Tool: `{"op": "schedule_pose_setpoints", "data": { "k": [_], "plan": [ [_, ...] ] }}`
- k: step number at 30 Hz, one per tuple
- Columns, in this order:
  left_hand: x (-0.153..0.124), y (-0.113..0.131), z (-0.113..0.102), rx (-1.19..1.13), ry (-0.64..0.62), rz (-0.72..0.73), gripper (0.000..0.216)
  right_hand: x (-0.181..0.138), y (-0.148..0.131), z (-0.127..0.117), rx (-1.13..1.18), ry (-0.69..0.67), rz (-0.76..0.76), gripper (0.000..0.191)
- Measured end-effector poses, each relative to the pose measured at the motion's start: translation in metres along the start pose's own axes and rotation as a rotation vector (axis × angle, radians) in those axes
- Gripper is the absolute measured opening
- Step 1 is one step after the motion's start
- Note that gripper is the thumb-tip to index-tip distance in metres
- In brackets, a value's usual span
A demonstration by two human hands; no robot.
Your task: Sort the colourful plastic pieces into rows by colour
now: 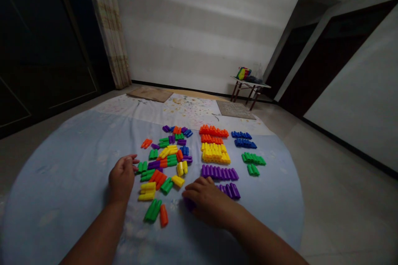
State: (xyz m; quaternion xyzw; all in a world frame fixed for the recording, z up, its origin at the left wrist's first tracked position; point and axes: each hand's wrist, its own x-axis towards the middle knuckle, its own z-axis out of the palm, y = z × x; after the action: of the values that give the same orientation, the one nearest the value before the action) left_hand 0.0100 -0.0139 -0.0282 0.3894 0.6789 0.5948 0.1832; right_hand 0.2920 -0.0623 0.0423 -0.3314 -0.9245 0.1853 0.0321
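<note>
A loose pile of coloured plastic blocks lies on a pale blue sheet. To its right the blocks lie in sorted rows: orange, yellow, purple, blue and green. My left hand rests at the pile's left edge, fingers curled, fingertips beside green blocks. My right hand lies palm down with bent fingers over a purple block, next to a short purple row.
A green pair and an orange block lie nearest me. Beyond the sheet are two mats, a small table with coloured things, a curtain, dark doors on the left and tiled floor on the right.
</note>
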Motion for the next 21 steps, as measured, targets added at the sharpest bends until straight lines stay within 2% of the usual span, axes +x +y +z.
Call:
{"op": "schedule_pose_setpoints", "data": {
  "k": [5,9,11,13,17,21],
  "plan": [
    [0.000,0.000,-0.001,-0.008,-0.006,-0.024,0.030,0.001,0.002,0.008,0.031,0.018,0.004,0.038],
    [0.001,0.000,-0.002,-0.008,-0.024,-0.038,0.029,-0.018,0.029,-0.004,0.151,0.264,0.152,0.047],
    [0.002,-0.001,-0.002,-0.023,-0.024,-0.049,0.030,-0.029,0.049,-0.014,0.167,0.393,0.260,0.044],
    [0.002,-0.001,-0.002,-0.034,-0.025,-0.056,0.031,-0.039,0.068,-0.022,0.148,0.445,0.339,0.039],
    [0.002,0.001,-0.002,-0.028,-0.017,-0.052,0.031,-0.047,0.095,-0.032,0.119,0.377,0.400,0.033],
    [0.002,-0.001,-0.002,-0.033,-0.015,-0.037,0.033,-0.044,0.106,-0.032,0.111,0.267,0.411,0.034]
  ]
}}
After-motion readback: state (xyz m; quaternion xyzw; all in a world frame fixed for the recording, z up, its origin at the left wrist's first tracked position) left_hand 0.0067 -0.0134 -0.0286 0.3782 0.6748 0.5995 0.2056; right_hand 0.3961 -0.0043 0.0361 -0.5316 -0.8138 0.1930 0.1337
